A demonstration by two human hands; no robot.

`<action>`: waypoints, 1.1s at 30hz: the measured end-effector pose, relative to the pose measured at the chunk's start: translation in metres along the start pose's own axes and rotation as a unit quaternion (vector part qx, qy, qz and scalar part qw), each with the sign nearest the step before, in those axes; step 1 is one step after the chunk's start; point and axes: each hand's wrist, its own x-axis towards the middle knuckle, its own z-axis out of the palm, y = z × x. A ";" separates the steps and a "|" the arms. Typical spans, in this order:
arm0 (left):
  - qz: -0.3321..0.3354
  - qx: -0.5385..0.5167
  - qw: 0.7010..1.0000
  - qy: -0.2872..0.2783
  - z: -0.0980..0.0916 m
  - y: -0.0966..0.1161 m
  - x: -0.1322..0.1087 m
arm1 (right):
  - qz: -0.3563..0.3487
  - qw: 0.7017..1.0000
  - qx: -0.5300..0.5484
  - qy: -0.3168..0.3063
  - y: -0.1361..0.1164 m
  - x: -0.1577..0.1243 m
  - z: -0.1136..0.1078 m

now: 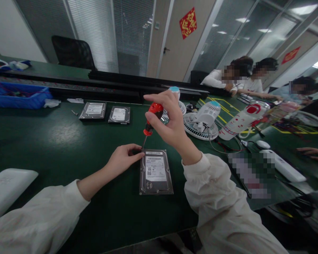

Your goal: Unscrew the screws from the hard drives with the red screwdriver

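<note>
A silver hard drive [155, 171] lies label-up on the green table in front of me. My right hand [167, 120] is closed on a red-handled screwdriver [151, 118], held upright with its tip at the drive's far left corner. My left hand [123, 158] rests on the table at that same corner, its fingers pinched together against the drive's edge near the screwdriver tip. I cannot make out anything between those fingers.
Two more hard drives [93, 110] [119, 115] lie farther back. Small white fans [202, 123], a white and red device [241, 121] and cables sit to the right. A blue bin [16, 95] stands back left, a white object [7, 185] near left. Other people sit at the far right.
</note>
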 end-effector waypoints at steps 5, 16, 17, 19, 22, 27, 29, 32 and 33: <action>0.000 -0.002 1.000 -0.002 0.000 -0.005 0.000 | -0.017 0.999 0.042 -0.031 0.000 0.002 -0.002; 0.004 0.001 1.000 0.003 0.001 -0.007 0.002 | 0.021 0.999 0.030 -0.007 0.004 0.000 0.002; 0.004 0.001 1.000 0.003 0.001 -0.007 0.002 | 0.022 0.999 0.033 -0.023 0.003 0.000 0.001; 0.004 0.001 1.000 0.001 0.001 -0.006 0.002 | 0.018 0.998 0.036 -0.038 0.001 0.000 0.001; 0.004 0.002 1.000 -0.001 0.000 -0.005 0.001 | 0.017 0.999 0.035 -0.018 -0.002 -0.001 0.002; 0.004 0.000 1.000 0.000 0.001 -0.006 0.001 | 0.029 0.998 0.053 0.019 0.000 -0.003 0.004; 0.004 0.000 1.000 0.001 0.001 -0.006 0.001 | 0.012 0.998 0.061 0.010 0.000 -0.002 0.003; 0.002 0.001 1.000 0.001 0.000 -0.006 0.001 | 0.000 0.999 0.054 0.001 0.000 0.000 0.002; 0.002 0.001 1.000 0.002 0.000 -0.005 0.001 | 0.002 0.999 0.045 0.005 0.000 0.000 0.002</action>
